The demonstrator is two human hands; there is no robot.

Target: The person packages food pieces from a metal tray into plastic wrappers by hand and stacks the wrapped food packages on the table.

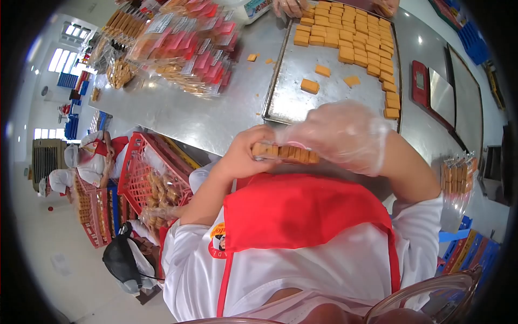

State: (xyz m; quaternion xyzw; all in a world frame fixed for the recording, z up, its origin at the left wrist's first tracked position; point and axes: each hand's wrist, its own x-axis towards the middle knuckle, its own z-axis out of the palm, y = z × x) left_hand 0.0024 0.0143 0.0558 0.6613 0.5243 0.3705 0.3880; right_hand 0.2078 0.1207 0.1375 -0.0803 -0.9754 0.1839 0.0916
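A clear bag of rectangular golden biscuits (286,153) is close in front of my red apron, with the biscuits in a row. My bare left hand (244,153) is wrapped around the bag's left end. On the right, my right hand (340,135), in a clear plastic glove, bends over the bag's upper side and grips it; its fingertips are partly hidden. Just beyond lies a metal tray (286,105) with many biscuits (350,35) in tight rows and a few loose ones (309,86) nearer me.
Filled biscuit packs with red labels (199,48) are piled at the left of the steel table (178,119). A red scale (426,86) stands at right. Another person's gloved hand (290,7) reaches the tray's far edge. A red crate (135,178) and co-workers are at left.
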